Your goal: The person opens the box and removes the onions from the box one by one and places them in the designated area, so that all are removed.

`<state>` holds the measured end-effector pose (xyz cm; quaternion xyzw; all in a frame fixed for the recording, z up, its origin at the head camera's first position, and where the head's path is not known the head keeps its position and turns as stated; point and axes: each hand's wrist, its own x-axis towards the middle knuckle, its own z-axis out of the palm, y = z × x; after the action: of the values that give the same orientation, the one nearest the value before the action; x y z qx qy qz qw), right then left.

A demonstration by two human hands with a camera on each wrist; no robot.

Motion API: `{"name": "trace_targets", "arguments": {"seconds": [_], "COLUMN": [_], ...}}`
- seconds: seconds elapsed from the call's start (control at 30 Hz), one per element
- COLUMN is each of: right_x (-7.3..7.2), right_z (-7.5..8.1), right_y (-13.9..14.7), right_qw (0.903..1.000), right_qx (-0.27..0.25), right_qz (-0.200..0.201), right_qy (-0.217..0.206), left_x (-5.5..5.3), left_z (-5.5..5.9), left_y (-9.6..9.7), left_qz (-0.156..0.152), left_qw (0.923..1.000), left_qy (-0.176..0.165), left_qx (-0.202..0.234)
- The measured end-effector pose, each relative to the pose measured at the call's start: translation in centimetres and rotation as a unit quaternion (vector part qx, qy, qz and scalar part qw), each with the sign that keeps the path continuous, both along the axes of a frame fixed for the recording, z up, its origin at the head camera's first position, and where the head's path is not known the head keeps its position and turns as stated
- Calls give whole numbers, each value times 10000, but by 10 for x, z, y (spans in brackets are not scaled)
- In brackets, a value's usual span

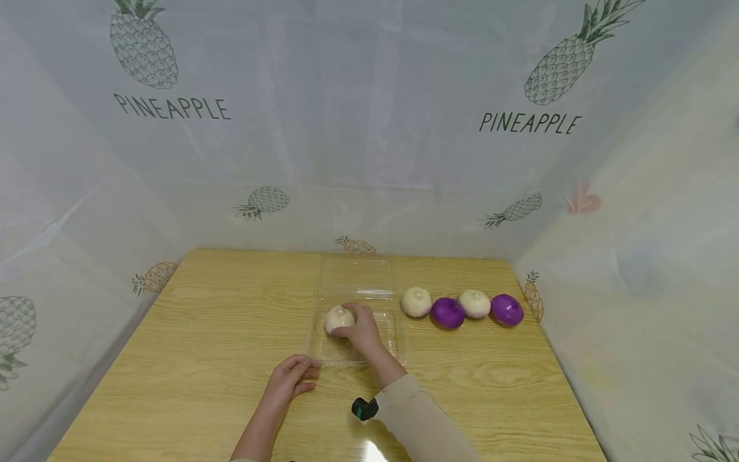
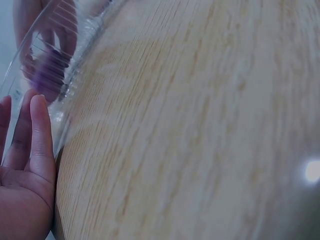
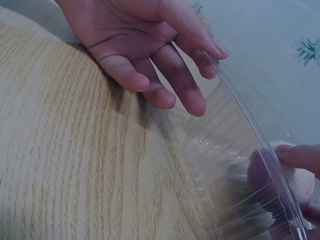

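Note:
My right hand point(image 1: 362, 330) grips a turnip point(image 1: 337, 320), white above and purple below, inside the left part of a clear plastic clamshell box point(image 1: 402, 346). Thumb and fingers lie on either side of it. My left hand point(image 1: 290, 377) is at the box's front left corner, fingers loosely bent and holding nothing; its fingertips are at the rim, but contact is unclear. In the right wrist view, the turnip point(image 3: 306, 182) shows partly through the ribbed wall, beside the right fingers point(image 3: 302, 159). The left wrist view shows the left hand point(image 2: 25, 190) beside the box wall.
The box's lid point(image 1: 355, 274) lies folded back behind it. Right of the box are two white turnips point(image 1: 416, 302) and two purple ones point(image 1: 448, 313), roughly in a row on the wooden table point(image 1: 219, 321). A pineapple-print curtain point(image 1: 369, 141) surrounds the table's back and sides.

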<state>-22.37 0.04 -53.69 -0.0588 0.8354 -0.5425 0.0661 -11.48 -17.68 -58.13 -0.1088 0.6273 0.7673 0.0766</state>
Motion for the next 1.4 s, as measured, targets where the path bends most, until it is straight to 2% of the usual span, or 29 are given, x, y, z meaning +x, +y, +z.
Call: {"name": "trace_targets", "arguments": {"seconds": [0.33, 0.67, 0.9, 1.17, 1.23, 1.4], "right_x": [9, 20, 28, 35, 40, 43], "right_z": [14, 26, 41, 43, 52, 48], "right_y": [13, 44, 70, 105, 113, 143], "right_qw": [9991, 9965, 9938, 9861, 9844, 9815], "right_qx": [-396, -819, -947, -1229, -1258, -1227], "right_qz": [-87, -142, -578, -1111, -1216, -1462], "right_qy": [-90, 20, 86, 147, 171, 174], "left_x": [1, 2, 2, 1, 1, 0], "left_z": [0, 5, 2, 0, 0, 1], "left_y": [-1, 1, 0, -1, -1, 1], "left_qz": [-34, 89, 123, 126, 105, 141], "left_qw": [10000, 9998, 9998, 9999, 9999, 9998], "left_qy": [12, -115, -104, -73, -75, -119], "left_qx": [16, -138, -122, -52, -6, 68]}}
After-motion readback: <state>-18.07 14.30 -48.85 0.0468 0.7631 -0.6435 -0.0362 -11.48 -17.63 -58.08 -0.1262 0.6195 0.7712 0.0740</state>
